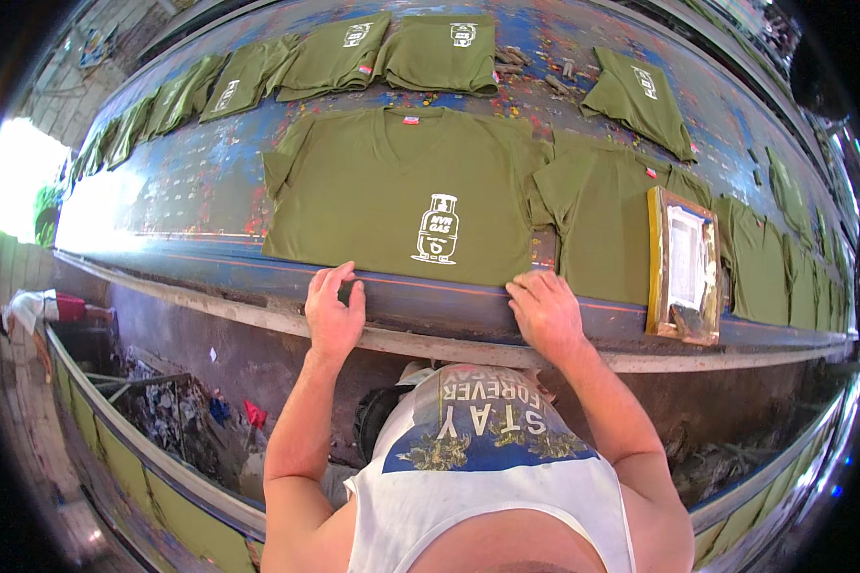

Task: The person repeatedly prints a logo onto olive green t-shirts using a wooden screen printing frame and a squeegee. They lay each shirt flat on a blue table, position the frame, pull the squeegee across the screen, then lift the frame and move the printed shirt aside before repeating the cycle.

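Note:
An olive-green V-neck T-shirt lies flat in front of me, with a white gas-bottle print low on its right side. At the left part of its hem is my left hand, open, its thumb apart from the bent fingers. My right hand is at the hem's right corner, its fingers closed on the cloth edge. A second green T-shirt lies just to the right. On it rests a wood-framed printing screen, with a dark strip of something near its lower end.
The long, paint-spattered table carries more green shirts along its far side and to the right. Its pale front rail runs before me. Behind me is another table edge with green cloth. A person bends at the far left.

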Motion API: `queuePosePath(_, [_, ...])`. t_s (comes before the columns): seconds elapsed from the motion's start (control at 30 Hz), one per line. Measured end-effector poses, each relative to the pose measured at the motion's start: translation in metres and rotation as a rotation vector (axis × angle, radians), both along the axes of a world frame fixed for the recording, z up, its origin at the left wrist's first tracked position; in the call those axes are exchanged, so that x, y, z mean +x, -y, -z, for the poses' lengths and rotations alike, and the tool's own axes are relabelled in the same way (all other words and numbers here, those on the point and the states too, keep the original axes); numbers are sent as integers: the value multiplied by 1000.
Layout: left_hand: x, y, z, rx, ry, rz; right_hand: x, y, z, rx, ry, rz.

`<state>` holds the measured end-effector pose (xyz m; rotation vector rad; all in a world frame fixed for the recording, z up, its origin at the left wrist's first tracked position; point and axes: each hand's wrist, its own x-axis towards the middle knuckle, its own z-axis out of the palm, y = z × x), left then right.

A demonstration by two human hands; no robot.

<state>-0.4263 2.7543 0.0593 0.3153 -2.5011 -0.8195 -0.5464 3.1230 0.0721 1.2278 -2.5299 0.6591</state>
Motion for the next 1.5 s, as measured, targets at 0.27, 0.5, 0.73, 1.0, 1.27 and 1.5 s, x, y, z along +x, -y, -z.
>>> queuePosePath(0.27, [-16,47,6,-165,39,269,-28,15,-1,287,-52,0])
queuePosePath(0.5, [-50,56,3,-297,103,290,-72,41,-63,-123,-133,59])
queuePosePath(0.73, [-126,70,-17,-249,-29,364,-71,43,-78,-138,-179,-60])
queuePosePath(1.0, [-202,31,-106,604,-149,436,-19,68,-71,75,58,-99])
queuePosePath(1.27, [-220,-21,-163,1097,-250,336,-14,120,-74,-125,1,138])
queuePosePath(1.5, [-221,-2,-184,1161,-274,286,-33,145,-83,-232,-180,131])
